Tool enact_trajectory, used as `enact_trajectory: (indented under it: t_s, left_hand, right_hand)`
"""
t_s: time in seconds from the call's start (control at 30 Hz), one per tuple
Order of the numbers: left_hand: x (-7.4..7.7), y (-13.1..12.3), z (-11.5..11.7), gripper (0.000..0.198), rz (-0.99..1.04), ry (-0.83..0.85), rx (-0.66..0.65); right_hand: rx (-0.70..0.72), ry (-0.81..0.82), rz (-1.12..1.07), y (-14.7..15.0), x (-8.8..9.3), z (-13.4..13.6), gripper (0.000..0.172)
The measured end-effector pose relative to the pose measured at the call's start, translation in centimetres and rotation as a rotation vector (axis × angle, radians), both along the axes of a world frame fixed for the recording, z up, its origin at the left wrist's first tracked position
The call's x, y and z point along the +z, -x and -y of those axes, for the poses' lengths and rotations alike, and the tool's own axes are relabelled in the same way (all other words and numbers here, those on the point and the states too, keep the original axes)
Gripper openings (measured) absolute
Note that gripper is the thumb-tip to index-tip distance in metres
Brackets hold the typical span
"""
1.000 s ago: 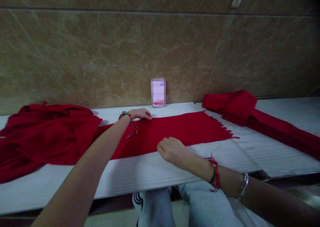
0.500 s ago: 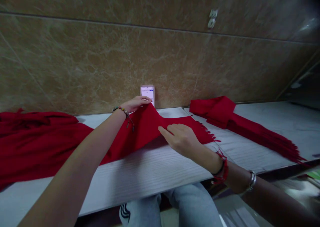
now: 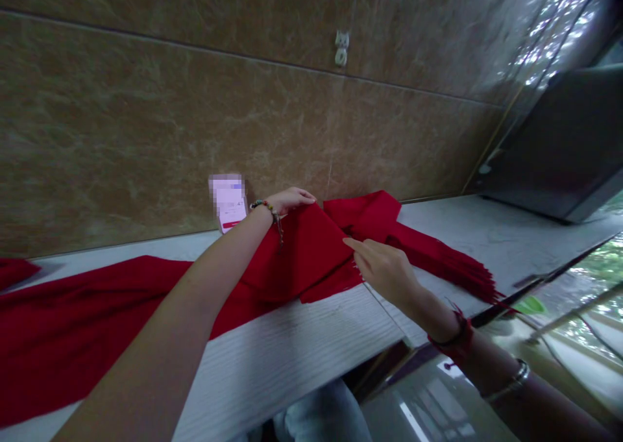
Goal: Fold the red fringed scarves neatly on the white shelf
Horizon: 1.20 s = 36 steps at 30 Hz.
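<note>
A long red scarf (image 3: 296, 254) runs across the white wood-grain table, its left part loosely spread. My left hand (image 3: 292, 199) pinches its far edge, and my right hand (image 3: 382, 267) grips the near right corner of the raised fold between thumb and fingers. The fold lies over the scarf's fringed end, which shows only in part beneath it. Just to the right sits a second red scarf (image 3: 374, 215), folded over itself with its fringe pointing right. A phone (image 3: 231, 202) leans against the wall, left of my left wrist.
Brown marbled tiles form the wall (image 3: 146, 117), with a small white hook (image 3: 341, 47) on it. At the right end of the table (image 3: 302, 344) stands a dark box-like appliance (image 3: 549, 150). My knees are below the front edge.
The view has turned to the right. Both hands have carried the red scarf's fold rightward, covering most of its fringe and coming close to the second scarf.
</note>
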<state>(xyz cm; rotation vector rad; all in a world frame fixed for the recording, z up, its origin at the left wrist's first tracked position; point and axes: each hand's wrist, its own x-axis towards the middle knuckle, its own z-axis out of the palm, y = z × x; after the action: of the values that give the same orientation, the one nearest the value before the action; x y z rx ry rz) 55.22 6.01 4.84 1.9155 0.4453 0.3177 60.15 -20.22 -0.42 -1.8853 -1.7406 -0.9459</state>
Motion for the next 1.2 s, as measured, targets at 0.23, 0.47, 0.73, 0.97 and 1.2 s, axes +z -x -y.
enact_trajectory:
  t_s: [0.23, 0.47, 0.73, 0.97, 1.2]
  left_hand:
    - [-5.5, -4.3, 0.3, 0.008, -0.145, -0.259, 0.0]
    - [-8.3, -4.3, 0.8, 0.009, -0.118, -0.494, -0.004]
    - [-6.5, -3.6, 1.3, 0.021, 0.057, -0.593, 0.12]
    - [-6.3, 2.1, 6.4, 0.034, -0.012, -0.845, 0.093]
    - [-6.0, 13.5, 12.5, 0.044, -0.403, -1.188, -0.17]
  right_hand:
    - [-0.076, 0.263, -0.17, -2.4, -3.8, 1.0, 0.036]
    - [-0.14, 0.487, -0.19, -2.6, -4.1, 0.9, 0.037]
    - [-0.059, 0.316, -0.083, -3.2, -3.3, 1.0, 0.033]
    - [-0.091, 0.408, -0.068, -3.8, -4.0, 0.8, 0.035]
    - [0.204, 0.352, 0.157, -4.0, -3.7, 0.1, 0.035]
